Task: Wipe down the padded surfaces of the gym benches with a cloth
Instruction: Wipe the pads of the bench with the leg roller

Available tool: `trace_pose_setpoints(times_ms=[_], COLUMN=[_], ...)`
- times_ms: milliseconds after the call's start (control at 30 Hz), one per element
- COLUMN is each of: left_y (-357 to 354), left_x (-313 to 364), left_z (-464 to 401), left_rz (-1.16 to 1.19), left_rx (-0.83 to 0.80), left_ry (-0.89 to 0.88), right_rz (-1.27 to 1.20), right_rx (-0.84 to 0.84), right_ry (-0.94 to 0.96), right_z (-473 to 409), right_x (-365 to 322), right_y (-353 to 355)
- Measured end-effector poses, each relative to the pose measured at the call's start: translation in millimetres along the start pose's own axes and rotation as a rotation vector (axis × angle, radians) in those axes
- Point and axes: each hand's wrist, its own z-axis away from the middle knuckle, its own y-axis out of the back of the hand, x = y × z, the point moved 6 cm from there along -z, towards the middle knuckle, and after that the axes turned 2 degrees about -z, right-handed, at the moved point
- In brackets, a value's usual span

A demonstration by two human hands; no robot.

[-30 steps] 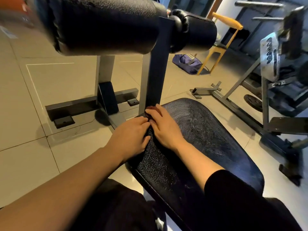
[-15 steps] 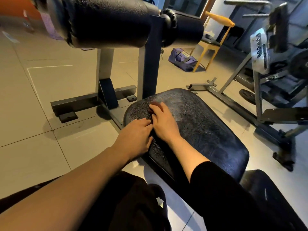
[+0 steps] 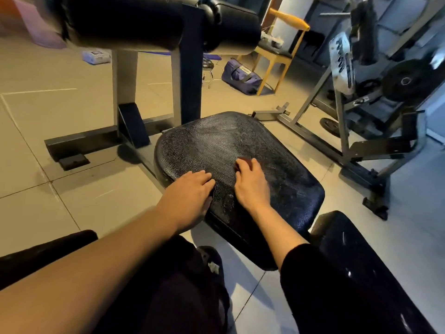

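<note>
The black padded seat of the bench lies in the middle of the view, its cracked surface streaked with wipe marks. My right hand rests on the pad's centre, fingers curled over a small dark red cloth that is mostly hidden beneath them. My left hand lies flat on the pad's near left edge, fingers straight, holding nothing. A second black pad sits at the lower right. Two black roller pads hang overhead on a dark steel post.
A weight machine frame with plates stands on the right. A yellow wooden chair and a blue bag are on the tiled floor behind. The bench's base bar crosses the floor at left.
My right hand has slid with the cloth from the pad's far end by the post toward its centre. The hands have drawn apart, and the view has pulled back.
</note>
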Motion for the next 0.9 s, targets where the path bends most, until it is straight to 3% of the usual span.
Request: trace_pose_setpoints(times_ms=[100,233,367,433,600,700,900], left_y=[4.7,3.1,-4.5,-9.5,-18.9,-26.0,-33.7], left_x=[8.3,18.8,28.9,34.5,49.5,63.8,73.8], left_z=[5.6,16.0,26.8,34.0,42.5,49.7,55.2], left_rz=[-0.003,-0.073,-0.044,-0.031,0.024,0.014,-0.007], left_rx=[0.003,0.001,-0.002,-0.029,-0.008,0.014,0.031], left_ry=[-0.016,-0.032,-0.038,-0.009,0.095,0.108,0.066], right_rz=[-0.045,-0.073,-0.050,-0.007,-0.008,-0.032,-0.064], right_rx=[-0.073,-0.102,-0.014,0.017,-0.060,-0.091,0.012], right_ry=[0.189,0.243,0.020,-0.050,0.177,0.228,-0.024], right_z=[13.8,50.8,67.9,67.4,79.9,95.6,104.2], right_x=[-46.2,-15.8,46.1,44.8,-16.1,2.1,73.6], right_y=[-17.6,0.1,28.4,27.7,4.4,10.5,35.9])
